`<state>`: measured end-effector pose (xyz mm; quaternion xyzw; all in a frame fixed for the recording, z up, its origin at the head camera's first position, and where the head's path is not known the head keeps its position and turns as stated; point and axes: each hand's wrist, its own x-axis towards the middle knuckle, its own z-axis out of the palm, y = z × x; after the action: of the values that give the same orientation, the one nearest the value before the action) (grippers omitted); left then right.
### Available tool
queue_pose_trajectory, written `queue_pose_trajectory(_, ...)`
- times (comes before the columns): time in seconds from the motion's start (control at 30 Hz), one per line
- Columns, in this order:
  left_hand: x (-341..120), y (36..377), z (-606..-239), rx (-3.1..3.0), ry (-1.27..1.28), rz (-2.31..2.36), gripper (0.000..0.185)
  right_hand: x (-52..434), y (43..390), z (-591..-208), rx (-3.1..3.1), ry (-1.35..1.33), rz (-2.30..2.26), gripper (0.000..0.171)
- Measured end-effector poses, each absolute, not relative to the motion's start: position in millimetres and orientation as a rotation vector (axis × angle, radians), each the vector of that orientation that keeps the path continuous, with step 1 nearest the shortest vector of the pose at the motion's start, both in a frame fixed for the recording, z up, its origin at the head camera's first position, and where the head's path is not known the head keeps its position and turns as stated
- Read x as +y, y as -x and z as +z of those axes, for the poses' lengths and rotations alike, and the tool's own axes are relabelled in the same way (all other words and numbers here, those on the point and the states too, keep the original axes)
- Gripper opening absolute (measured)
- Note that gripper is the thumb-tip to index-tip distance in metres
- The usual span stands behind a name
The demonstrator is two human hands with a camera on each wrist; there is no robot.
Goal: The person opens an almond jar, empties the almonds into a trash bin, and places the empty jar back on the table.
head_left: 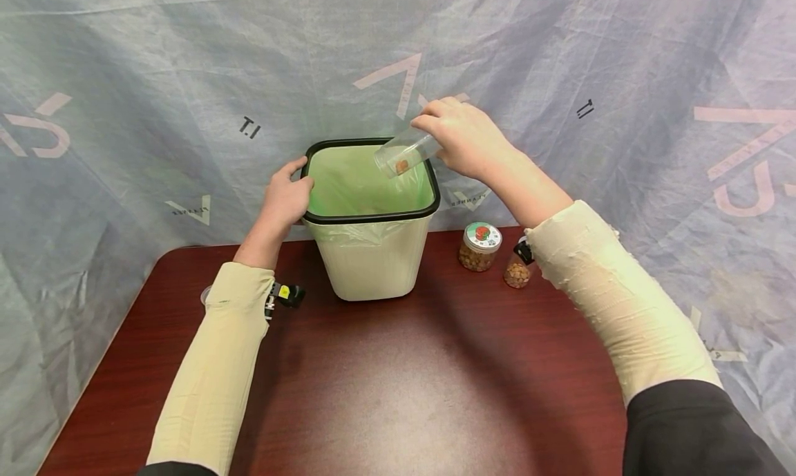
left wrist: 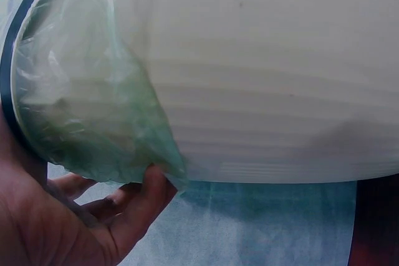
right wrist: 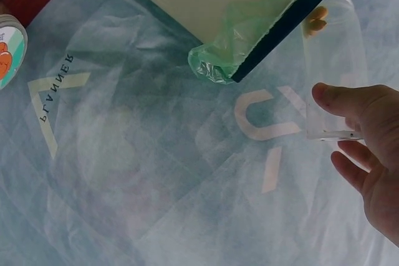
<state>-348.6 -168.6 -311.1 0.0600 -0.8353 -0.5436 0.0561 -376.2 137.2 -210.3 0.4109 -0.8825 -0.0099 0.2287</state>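
A cream trash can [head_left: 373, 265] with a black rim stands on the table, lined with a green plastic bag [head_left: 338, 179]. My left hand [head_left: 287, 194] grips its rim at the left side; in the left wrist view, fingers [left wrist: 153, 191] touch the overhanging bag. Above the can's right side, my right hand [head_left: 463, 137] holds a clear plastic cup [head_left: 413, 144] near its base. The cup is tipped, its mouth low and over the bin's opening. A few brown pieces [head_left: 401, 166] lie inside near that mouth, and they show in the right wrist view too [right wrist: 317, 22].
Right of the can stand a lidded jar [head_left: 477, 255] of brown pieces and a second clear container [head_left: 517, 274] holding similar pieces, partly behind my right wrist camera. A clear round item [head_left: 205, 295] is mostly hidden by my left forearm. A grey printed sheet [head_left: 186, 82] hangs behind the table.
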Motion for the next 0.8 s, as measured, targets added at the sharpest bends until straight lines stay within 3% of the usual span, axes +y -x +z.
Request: queue_pose_trajectory(0.8,-167.8,351.2,-313.5,-2.535,-0.176,-1.657,0.056,134.5,378.8,-214.2,-2.318,-1.2,-0.044,0.047)
